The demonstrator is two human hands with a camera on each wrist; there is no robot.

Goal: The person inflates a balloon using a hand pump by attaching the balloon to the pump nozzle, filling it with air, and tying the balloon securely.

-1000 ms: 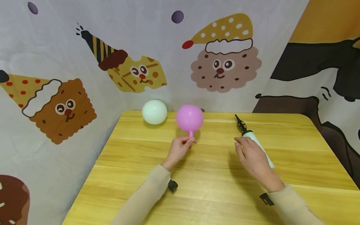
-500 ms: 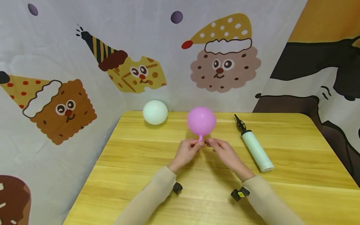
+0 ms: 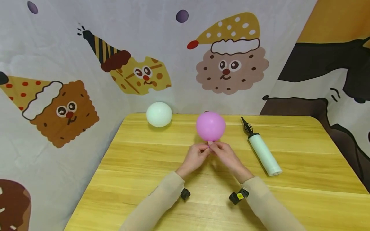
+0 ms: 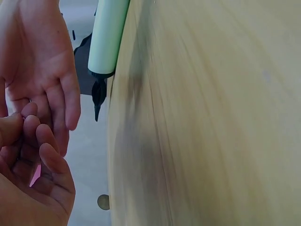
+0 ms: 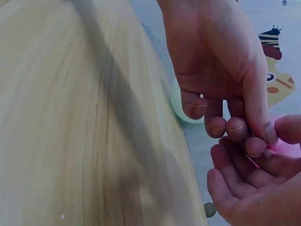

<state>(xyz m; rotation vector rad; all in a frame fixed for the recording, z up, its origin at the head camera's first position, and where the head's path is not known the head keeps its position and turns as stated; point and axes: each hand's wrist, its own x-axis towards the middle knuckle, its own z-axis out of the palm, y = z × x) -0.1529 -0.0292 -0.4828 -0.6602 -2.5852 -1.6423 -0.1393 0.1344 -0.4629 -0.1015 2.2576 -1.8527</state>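
A pink inflated balloon (image 3: 211, 126) stands up from between the two hands, its neck mostly hidden by the fingers. My left hand (image 3: 197, 158) pinches the neck from the left, thumb and forefinger together. From the right, my right hand (image 3: 228, 158) pinches the same neck, its fingertips touching those of the left. Both wrist views show the fingers of the two hands meeting closely; only a sliver of pink balloon (image 4: 35, 175) shows in the left one.
A pale green balloon (image 3: 159, 114) rests at the back left of the wooden table (image 3: 138, 154). To the right lies a mint green hand pump (image 3: 264, 154) with a black nozzle. A cartoon-printed cloth (image 3: 179, 57) hangs behind the table's back edge.
My right hand has moved left from beside the pump to the balloon's neck and now pinches it. My left hand has carried the pink balloon a little to the right.
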